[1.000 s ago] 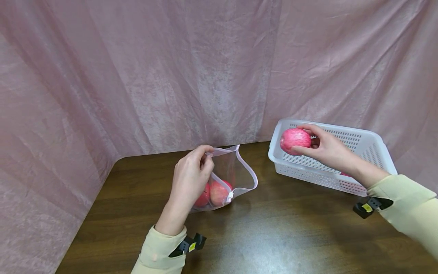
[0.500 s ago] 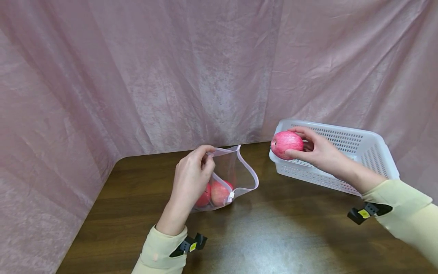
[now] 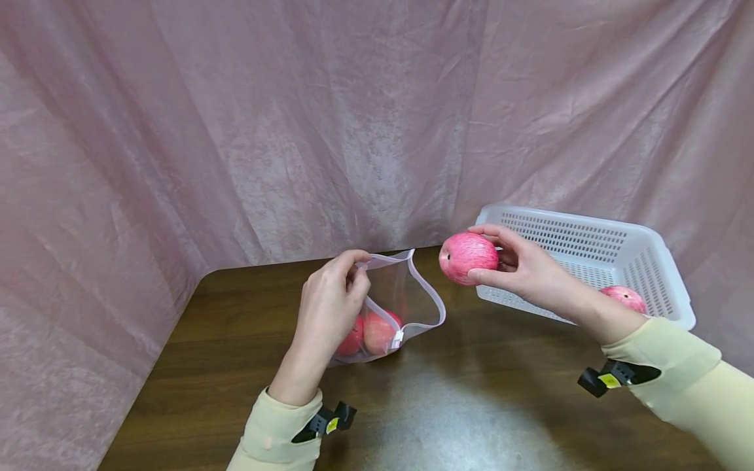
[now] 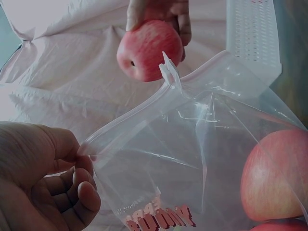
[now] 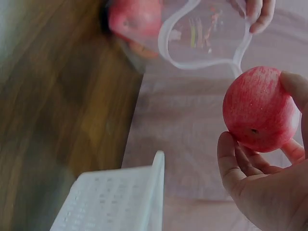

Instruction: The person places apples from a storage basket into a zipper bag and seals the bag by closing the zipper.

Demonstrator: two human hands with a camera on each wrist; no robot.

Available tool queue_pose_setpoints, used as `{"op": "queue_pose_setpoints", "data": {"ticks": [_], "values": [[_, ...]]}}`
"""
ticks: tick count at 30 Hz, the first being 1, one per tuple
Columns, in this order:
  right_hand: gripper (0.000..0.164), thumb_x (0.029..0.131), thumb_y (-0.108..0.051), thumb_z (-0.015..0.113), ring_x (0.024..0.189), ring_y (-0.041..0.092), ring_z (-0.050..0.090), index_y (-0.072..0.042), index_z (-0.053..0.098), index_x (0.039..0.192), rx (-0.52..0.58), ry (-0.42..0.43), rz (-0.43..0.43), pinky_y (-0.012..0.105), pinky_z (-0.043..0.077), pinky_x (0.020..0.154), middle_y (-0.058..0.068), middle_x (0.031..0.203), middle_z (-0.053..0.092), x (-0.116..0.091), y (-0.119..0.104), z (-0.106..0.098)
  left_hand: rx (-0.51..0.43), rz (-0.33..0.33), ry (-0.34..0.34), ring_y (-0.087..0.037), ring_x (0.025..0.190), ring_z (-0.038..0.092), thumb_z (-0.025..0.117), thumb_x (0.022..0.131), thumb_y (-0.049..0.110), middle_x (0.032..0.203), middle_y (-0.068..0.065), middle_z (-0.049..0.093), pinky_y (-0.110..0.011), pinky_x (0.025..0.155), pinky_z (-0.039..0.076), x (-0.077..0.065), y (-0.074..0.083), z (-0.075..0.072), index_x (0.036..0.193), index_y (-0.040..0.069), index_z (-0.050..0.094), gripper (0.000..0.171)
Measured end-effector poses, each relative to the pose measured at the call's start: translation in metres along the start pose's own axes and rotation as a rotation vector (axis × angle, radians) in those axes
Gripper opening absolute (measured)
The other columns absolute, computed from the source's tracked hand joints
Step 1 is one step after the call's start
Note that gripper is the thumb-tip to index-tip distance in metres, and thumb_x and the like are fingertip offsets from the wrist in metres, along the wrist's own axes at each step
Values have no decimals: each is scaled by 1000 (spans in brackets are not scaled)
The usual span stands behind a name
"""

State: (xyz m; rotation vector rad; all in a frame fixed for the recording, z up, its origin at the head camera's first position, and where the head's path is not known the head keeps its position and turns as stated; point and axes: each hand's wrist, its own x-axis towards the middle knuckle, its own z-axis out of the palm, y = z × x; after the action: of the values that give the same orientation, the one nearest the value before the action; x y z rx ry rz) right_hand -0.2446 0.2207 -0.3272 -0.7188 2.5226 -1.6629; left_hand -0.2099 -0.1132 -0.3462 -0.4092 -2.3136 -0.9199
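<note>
My left hand [image 3: 332, 294] pinches the edge of a clear zip bag [image 3: 415, 294] between thumb and fingers. The bag's mouth gapes toward the right, and a white slider [image 3: 397, 338] sits on its pink-edged rim. Two red apples [image 3: 379, 332] lie inside, at the bottom. My right hand [image 3: 524, 265] grips a pink-red apple [image 3: 468, 258] by its sides, above the table between the bag and the basket. In the left wrist view that held apple [image 4: 149, 50] shows just beyond the bag's slider, and red lettering [image 4: 161, 219] is printed on the bag.
A white perforated plastic basket [image 3: 589, 229] stands at the back right, with another apple [image 3: 624, 297] in its near right corner, partly behind my right forearm. The dark wooden table [image 3: 235, 366] meets a pink curtain [image 3: 353, 131] along its back edge.
My right hand has carried the apple left and slightly nearer, from over the basket to beside the bag's mouth. An apple in the basket has come into view. The left hand has stayed put.
</note>
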Motion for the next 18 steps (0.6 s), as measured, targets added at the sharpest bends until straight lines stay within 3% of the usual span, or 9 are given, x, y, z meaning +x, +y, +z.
{"op": "queue_pose_setpoints", "data": {"ticks": [10, 18], "values": [[70, 93, -11, 90, 119, 27, 72, -15, 57, 155, -47, -48, -93, 30, 58, 99, 9, 144, 63, 4, -5, 28, -4, -6, -4, -17, 67, 51, 64, 98, 2, 82, -1, 63, -37, 63, 45, -1, 1, -1, 118, 10, 81, 27], [71, 91, -18, 93, 115, 23, 72, -18, 59, 154, -136, -39, -142, 32, 58, 101, 6, 145, 57, 7, -6, 44, -3, -2, -3, -17, 67, 51, 63, 97, 2, 81, 0, 62, -37, 63, 45, -1, 3, -2, 118, 10, 81, 28]]}}
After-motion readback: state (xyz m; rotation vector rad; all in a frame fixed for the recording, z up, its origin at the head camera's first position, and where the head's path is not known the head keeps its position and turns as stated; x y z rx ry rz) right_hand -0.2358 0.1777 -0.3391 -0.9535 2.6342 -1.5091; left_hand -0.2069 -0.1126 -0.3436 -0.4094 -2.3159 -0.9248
